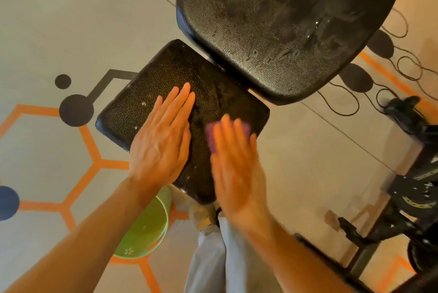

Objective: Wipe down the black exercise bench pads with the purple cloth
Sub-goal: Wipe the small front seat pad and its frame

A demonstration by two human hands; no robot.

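The black seat pad [166,74] of the exercise bench lies below me, speckled and worn at its edges. Above it rises the larger black back pad [272,27], with streaky wet marks on its surface. My left hand [163,136] rests flat on the seat pad, fingers together, holding nothing. My right hand [237,164] is blurred and presses flat on the purple cloth [211,133], which peeks out under the fingers on the seat pad's right side.
A green bucket [144,226] stands on the floor under the seat's near edge, beside my legs in light trousers [208,259]. Black machine frames [403,198] and loose cables [407,65] fill the right side. The floor has orange hexagon lines.
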